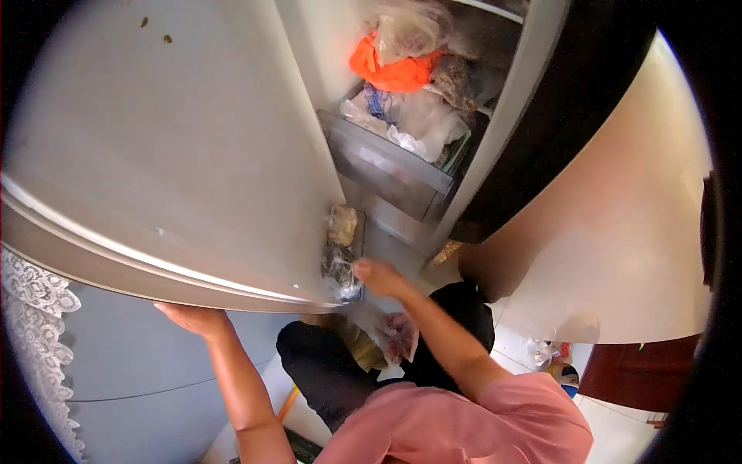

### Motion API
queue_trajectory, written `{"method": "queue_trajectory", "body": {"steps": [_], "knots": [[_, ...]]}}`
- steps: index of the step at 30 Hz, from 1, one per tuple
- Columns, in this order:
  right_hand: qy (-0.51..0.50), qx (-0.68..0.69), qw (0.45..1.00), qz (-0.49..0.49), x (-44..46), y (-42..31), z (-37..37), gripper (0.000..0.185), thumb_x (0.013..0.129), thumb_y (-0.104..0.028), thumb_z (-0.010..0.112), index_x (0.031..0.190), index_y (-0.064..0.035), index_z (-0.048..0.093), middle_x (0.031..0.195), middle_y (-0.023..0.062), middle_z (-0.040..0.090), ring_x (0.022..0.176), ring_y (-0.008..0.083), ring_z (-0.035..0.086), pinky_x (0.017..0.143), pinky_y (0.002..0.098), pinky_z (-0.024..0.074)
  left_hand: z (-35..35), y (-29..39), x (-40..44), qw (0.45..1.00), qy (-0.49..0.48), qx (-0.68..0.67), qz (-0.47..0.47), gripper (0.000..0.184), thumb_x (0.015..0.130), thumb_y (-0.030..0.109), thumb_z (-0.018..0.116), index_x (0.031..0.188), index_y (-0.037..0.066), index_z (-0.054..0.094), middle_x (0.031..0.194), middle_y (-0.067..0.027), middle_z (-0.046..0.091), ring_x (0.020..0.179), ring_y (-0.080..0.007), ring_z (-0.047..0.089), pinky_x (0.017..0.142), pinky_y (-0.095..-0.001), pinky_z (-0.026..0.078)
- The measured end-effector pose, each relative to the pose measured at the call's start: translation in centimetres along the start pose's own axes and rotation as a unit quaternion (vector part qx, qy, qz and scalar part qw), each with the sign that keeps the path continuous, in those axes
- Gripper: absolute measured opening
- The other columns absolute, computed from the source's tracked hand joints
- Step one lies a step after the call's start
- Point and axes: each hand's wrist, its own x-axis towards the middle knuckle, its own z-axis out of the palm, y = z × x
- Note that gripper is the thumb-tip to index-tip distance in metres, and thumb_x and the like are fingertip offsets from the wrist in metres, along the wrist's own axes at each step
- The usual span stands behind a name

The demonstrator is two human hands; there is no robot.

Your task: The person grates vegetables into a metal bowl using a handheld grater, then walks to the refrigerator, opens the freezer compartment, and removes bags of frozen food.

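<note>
My left hand (pixel 189 317) is at the outer edge of the open freezer door (pixel 193 155), its fingers partly hidden behind that edge. My right hand (pixel 379 278) is beside the low door bin (pixel 360 232), slightly blurred, with its fingers curled and mostly hidden from view. In the bin are a pale, yellowish wrapped bundle (pixel 342 224) and a dark bundle in clear plastic (pixel 338 263). Below my right forearm, a clear plastic bag with reddish contents (pixel 398 336) lies between my legs.
A translucent freezer drawer (pixel 386 166) stands partly pulled out, filled with white plastic bags (pixel 425 124). Above it sits an orange bag (pixel 394 73). A curved pale panel (pixel 603 201) is on the right, and lace cloth (pixel 31 309) hangs at left.
</note>
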Motion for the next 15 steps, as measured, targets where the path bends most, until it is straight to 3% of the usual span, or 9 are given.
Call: {"method": "queue_trajectory", "body": {"steps": [1, 2, 3, 4, 6, 7, 9, 11, 15], "knots": [[0.059, 0.267, 0.961, -0.028, 0.9, -1.4, -2.9, 0.026, 0.088, -0.025, 0.049, 0.105, -0.0058, 0.052, 0.095, 0.0056, 0.057, 0.089, 0.0179, 0.055, 0.078, 0.0311, 0.0437, 0.1, -0.2, 0.1, 1.0, 0.003, 0.0, -0.001, 0.04, 0.087, 0.028, 0.047, 0.113, -0.002, 0.045, 0.108, -0.02, 0.05, 0.092, -0.0342, 0.052, 0.078, -0.0421, 0.04], [0.118, 0.223, 0.962, -0.105, 0.8, -5.5, -9.3, 0.023, 0.088, -0.022, 0.05, 0.105, -0.0061, 0.052, 0.096, 0.0009, 0.056, 0.089, 0.0102, 0.052, 0.078, 0.0277, 0.0432, 0.1, -0.4, 0.0, 0.997, 0.001, -0.07, -0.039, 0.038, 0.088, 0.029, 0.044, 0.11, -0.002, 0.046, 0.104, -0.02, 0.051, 0.089, -0.0331, 0.053, 0.075, -0.0416, 0.041], [0.192, 0.279, 0.937, -0.081, 0.5, -8.9, -14.6, 0.025, 0.088, -0.022, 0.049, 0.106, -0.0048, 0.052, 0.098, 0.0017, 0.057, 0.09, 0.011, 0.053, 0.081, 0.0271, 0.0423, 0.0, -0.6, -0.1, 0.987, -0.003, -0.139, -0.078, 0.037, 0.089, 0.029, 0.04, 0.107, -0.003, 0.047, 0.1, -0.02, 0.052, 0.086, -0.032, 0.054, 0.072, -0.041, 0.041], [0.274, 0.223, 0.933, -0.075, 0.9, -10.9, -18.8, 0.026, 0.088, -0.022, 0.048, 0.105, -0.0036, 0.053, 0.096, 0.0027, 0.059, 0.091, 0.0109, 0.053, 0.082, 0.027, 0.0421, -0.2, -0.4, -0.1, 0.999, -0.016, -0.02, -0.023, 0.041, 0.091, 0.032, 0.032, 0.103, -0.004, 0.047, 0.095, -0.0198, 0.054, 0.083, -0.0291, 0.053, 0.072, -0.0385, 0.041], [0.415, -0.001, 0.909, -0.045, 4.3, -10.5, -24.5, 0.029, 0.084, -0.025, 0.052, 0.101, -0.002, 0.056, 0.102, 0.0131, 0.06, 0.096, 0.0237, 0.056, 0.084, 0.0323, 0.0419, -0.1, -1.2, -0.7, 0.997, -0.025, -0.046, -0.053, 0.042, 0.092, 0.032, 0.033, 0.106, -0.005, 0.046, 0.098, -0.0194, 0.052, 0.086, -0.0287, 0.052, 0.076, -0.0385, 0.04], [0.365, -0.062, 0.929, 0.029, 7.2, -8.3, -26.7, 0.033, 0.082, -0.029, 0.053, 0.101, -0.0021, 0.057, 0.103, 0.0146, 0.059, 0.098, 0.0262, 0.055, 0.085, 0.0338, 0.0412, -0.1, -1.5, -0.8, 0.994, -0.038, -0.071, -0.079, 0.044, 0.092, 0.032, 0.033, 0.109, -0.006, 0.045, 0.101, -0.019, 0.051, 0.089, -0.0282, 0.051, 0.08, -0.0386, 0.04], [0.233, -0.205, 0.941, 0.132, 10.5, -6.0, -27.4, 0.037, 0.079, -0.031, 0.054, 0.099, 0.0006, 0.058, 0.104, 0.0176, 0.058, 0.097, 0.0291, 0.056, 0.083, 0.0367, 0.0423, 0.1, 1.5, 0.2, 0.92, -0.003, -0.321, -0.223, 0.057, 0.092, 0.046, 0.025, 0.095, -0.005, 0.048, 0.094, -0.0136, 0.05, 0.086, -0.0217, 0.047, 0.079, -0.0349, 0.039], [0.156, -0.288, 0.932, 0.156, 12.6, -4.1, -26.9, 0.038, 0.078, -0.03, 0.054, 0.096, 0.0033, 0.059, 0.104, 0.0191, 0.058, 0.095, 0.0295, 0.057, 0.08, 0.0381, 0.0439, 0.1, 1.4, 0.2, 0.939, 0.002, -0.264, -0.219, 0.058, 0.09, 0.052, 0.021, 0.08, 0.0, 0.046, 0.077, -0.0093, 0.051, 0.07, -0.0165, 0.047, 0.064, -0.0298, 0.041], [0.139, -0.231, 0.947, 0.172, 15.5, 1.0, -27.7, 0.039, 0.078, -0.035, 0.054, 0.095, -0.0008, 0.061, 0.101, 0.0175, 0.059, 0.092, 0.0288, 0.058, 0.081, 0.0384, 0.0437, 0.4, 1.5, 0.3, 0.936, 0.007, -0.293, -0.196, 0.054, 0.091, 0.048, 0.023, 0.074, 0.001, 0.045, 0.068, -0.0062, 0.049, 0.064, -0.0147, 0.045, 0.059, -0.0278, 0.038]]}}
